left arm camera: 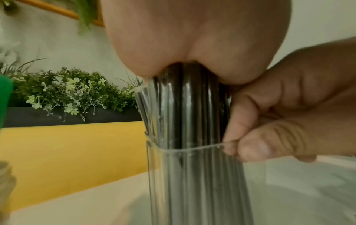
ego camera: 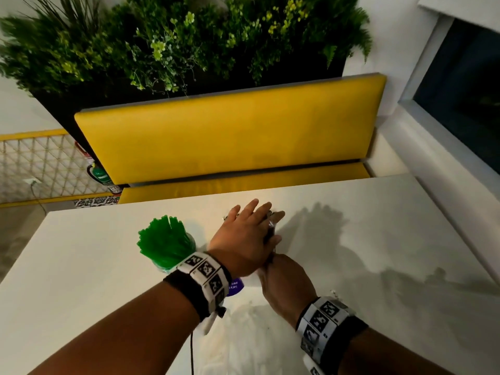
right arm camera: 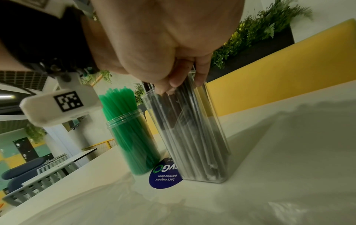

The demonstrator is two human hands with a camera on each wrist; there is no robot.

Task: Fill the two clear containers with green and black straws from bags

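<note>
A square clear container point(right arm camera: 192, 137) stands on the white table point(ego camera: 81, 266), packed with black straws point(left arm camera: 185, 106) that stick out above its rim. My left hand point(ego camera: 243, 234) lies flat on the straw tops with fingers straight; its palm point(left arm camera: 192, 38) presses down on them. Just below, my right hand point(ego camera: 284, 280) grips the container at its rim, fingers point(left arm camera: 250, 146) curled against the straws. To the left, a round clear jar point(right arm camera: 133, 137) holds a full bunch of green straws point(ego camera: 165, 239).
A round blue sticker point(right arm camera: 165, 176) lies on the table between the two containers. Crumpled clear plastic bag point(ego camera: 243, 334) lies near the front edge. A yellow bench point(ego camera: 230, 136) and a planter point(ego camera: 176, 44) stand behind the table; a wall ledge point(ego camera: 446, 185) runs along the right.
</note>
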